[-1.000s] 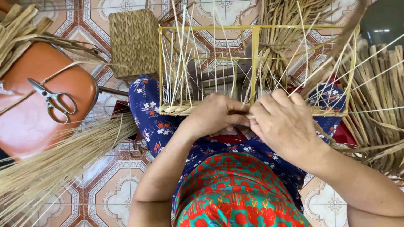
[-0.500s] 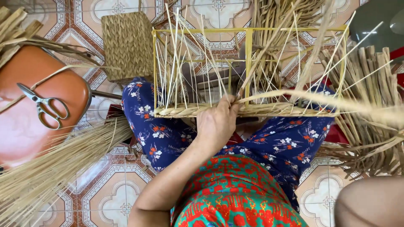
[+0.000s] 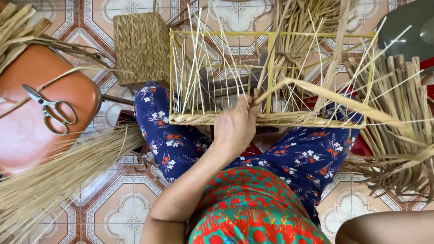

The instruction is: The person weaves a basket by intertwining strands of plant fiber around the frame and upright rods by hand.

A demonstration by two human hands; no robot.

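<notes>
A yellow wire frame [image 3: 271, 58] rests across my lap, with thin pale stakes standing in it and a braided straw row [image 3: 194, 118] along its near edge. My left hand [image 3: 235, 126] is closed on that near edge by the frame's middle upright, its fingers pinching the start of a long flat straw strand [image 3: 343, 101]. The strand stretches taut to the right and runs off the picture. My right hand is out of view; only part of my right arm [image 3: 389, 228] shows at the bottom right.
Scissors [image 3: 49, 110] lie on an orange stool [image 3: 27, 140] at the left. A small finished woven basket [image 3: 140, 45] stands beyond my left knee. Fine straw bundles [image 3: 54, 180] lie at the lower left, and wide flat reeds [image 3: 402, 99] lie at the right on the tiled floor.
A second ago both hands worked together on the near edge. My right hand has since drawn the strand out to the right and left the view, while my left hand stayed on the edge.
</notes>
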